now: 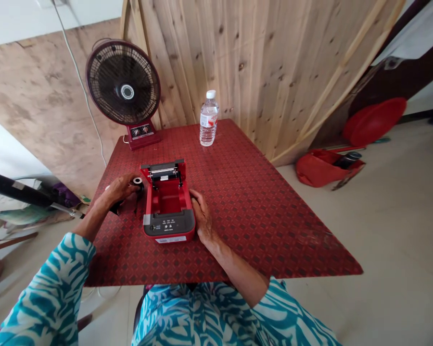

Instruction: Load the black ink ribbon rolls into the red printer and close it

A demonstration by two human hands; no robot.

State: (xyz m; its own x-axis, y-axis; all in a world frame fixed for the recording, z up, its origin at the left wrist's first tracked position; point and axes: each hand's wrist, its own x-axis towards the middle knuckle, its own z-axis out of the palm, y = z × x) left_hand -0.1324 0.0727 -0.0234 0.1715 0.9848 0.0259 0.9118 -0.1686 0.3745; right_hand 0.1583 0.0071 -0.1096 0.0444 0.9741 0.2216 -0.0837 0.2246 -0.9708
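Observation:
A small red printer [169,233] with a dark grey front panel stands on the table, its lid [163,169] tipped up and back. Its red inner bay lies exposed, and no roll shows in it. My right hand [202,217] holds the printer along its right side, fingers against the casing. To the left of the printer, my left hand [120,190] is closed around a black roll [138,183] with a white core, just above or on the table. Something black shows below that hand; I cannot tell whether it belongs to the roll.
A maroon fan [124,91] stands at the table's back left corner. Near the back edge is an upright clear water bottle [208,120]. The table [260,206] has a red patterned cover. On the floor at right lie a red bag [315,168] and a red basin [375,122].

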